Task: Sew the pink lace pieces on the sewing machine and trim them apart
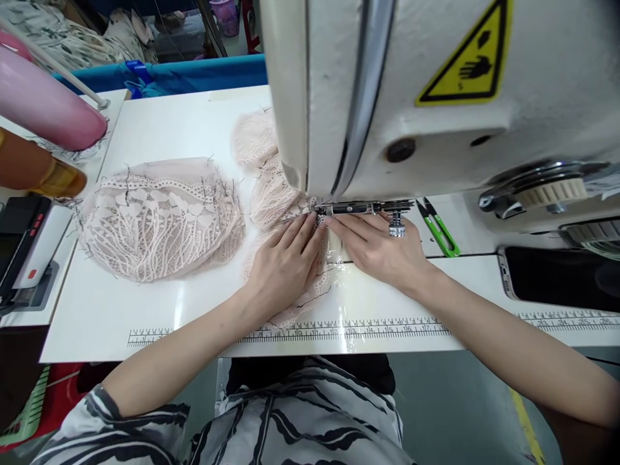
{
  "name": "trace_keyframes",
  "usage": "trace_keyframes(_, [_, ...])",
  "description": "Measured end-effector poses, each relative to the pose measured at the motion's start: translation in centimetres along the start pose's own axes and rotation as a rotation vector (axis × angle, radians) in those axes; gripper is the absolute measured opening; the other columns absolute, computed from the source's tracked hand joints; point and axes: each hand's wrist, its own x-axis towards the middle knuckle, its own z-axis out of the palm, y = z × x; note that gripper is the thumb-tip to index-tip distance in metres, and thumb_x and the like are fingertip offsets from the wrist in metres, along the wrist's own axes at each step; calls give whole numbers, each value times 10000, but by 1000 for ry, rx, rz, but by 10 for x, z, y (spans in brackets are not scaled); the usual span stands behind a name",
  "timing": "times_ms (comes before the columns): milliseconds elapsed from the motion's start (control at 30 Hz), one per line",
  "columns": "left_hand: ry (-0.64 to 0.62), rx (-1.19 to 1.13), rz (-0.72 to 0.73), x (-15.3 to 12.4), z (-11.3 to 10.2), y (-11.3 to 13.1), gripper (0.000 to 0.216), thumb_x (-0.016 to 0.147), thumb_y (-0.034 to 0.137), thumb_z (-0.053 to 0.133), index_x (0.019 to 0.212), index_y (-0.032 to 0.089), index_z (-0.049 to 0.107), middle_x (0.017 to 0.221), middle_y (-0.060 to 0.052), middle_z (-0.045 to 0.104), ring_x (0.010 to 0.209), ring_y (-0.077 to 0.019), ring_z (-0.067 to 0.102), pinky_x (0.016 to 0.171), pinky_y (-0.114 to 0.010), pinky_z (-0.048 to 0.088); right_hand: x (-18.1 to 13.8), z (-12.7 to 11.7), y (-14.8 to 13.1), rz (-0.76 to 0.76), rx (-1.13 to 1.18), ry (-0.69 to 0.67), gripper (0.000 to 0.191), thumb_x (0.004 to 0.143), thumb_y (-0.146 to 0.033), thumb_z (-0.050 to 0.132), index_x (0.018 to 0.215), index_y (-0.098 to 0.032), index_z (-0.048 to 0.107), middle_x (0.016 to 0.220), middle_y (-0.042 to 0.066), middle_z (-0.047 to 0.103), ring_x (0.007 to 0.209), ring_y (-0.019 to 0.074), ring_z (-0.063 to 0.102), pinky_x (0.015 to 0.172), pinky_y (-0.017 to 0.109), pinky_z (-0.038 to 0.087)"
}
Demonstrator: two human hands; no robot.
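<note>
Under the needle area of a white sewing machine lies a pale pink lace piece, bunched behind and to the left of the presser foot. My left hand rests flat on this lace, fingers stretched toward the foot. My right hand lies flat on the machine bed, its fingertips at the lace edge beside the foot; part of it sits beneath the metal attachment. Another heap of pale pink lace with loose dark threads lies to the left. The needle itself is hidden.
Green thread snips lie right of my right hand, with a phone farther right. A printed ruler runs along the front table edge. At left stand a pink thread cone, a brown bottle and a black device.
</note>
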Motion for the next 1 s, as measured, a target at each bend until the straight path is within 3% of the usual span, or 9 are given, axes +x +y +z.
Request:
trace_keyframes(233, [-13, -35, -31, 3, 1, 2, 451, 1024, 254, 465, 1420, 72, 578, 1479, -177, 542, 1370, -303, 549, 1113, -452, 509, -1, 3, -5, 121, 24, -125, 369, 970, -121, 483, 1286, -187, 663, 1190, 78, 732, 825, 204, 589, 886, 399, 429])
trace_keyframes(533, [-43, -43, -56, 6, 2, -2, 462, 1026, 267, 462, 1433, 74, 567, 1468, -190, 549, 1370, -324, 546, 1098, -487, 515, 3, 3, -5, 152, 78, -191, 398, 990, -126, 415, 1315, -157, 642, 1181, 128, 723, 1048, 248, 617, 1031, 415, 414])
trace_keyframes(767, [-34, -48, -69, 7, 2, -1, 453, 1034, 265, 445, 1426, 80, 577, 1459, -191, 555, 1362, -315, 557, 1097, -475, 514, 3, 3, -6, 175, 80, -208, 513, 975, -82, 391, 1454, -208, 527, 1261, 108, 701, 939, 224, 635, 1025, 431, 414])
trace_keyframes(1000, [-8, -22, -61, 8, 2, 0, 439, 1028, 253, 452, 1410, 90, 596, 1448, -195, 564, 1337, -322, 580, 1069, -482, 533, 3, 5, -2, 142, 107, -132, 545, 945, -56, 399, 1449, -219, 526, 1129, 98, 738, 857, 229, 643, 1003, 452, 457])
